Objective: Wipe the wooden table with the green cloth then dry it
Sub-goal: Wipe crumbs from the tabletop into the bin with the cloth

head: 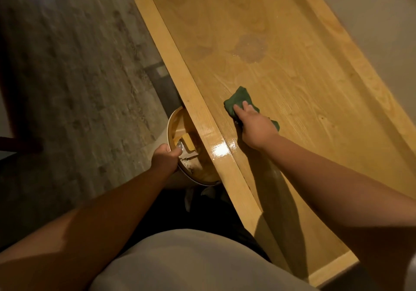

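Observation:
The wooden table (pixel 304 70) runs diagonally from the top centre to the lower right, with a pale raised border. A dark green cloth (pixel 238 100) lies bunched on the tabletop near the left border. My right hand (pixel 254 126) presses down on the cloth, fingers gripping it. A darker damp patch (pixel 249 47) shows on the wood farther up. My left hand (pixel 165 158) is below the table's left edge and grips the rim of a round white-walled container (pixel 173 119).
The round container holds a yellowish block (pixel 189 142) and some crumpled scraps. A grey patterned floor (pixel 74 76) spreads to the left. A dark furniture leg (pixel 9 101) stands at the far left. My torso fills the bottom centre.

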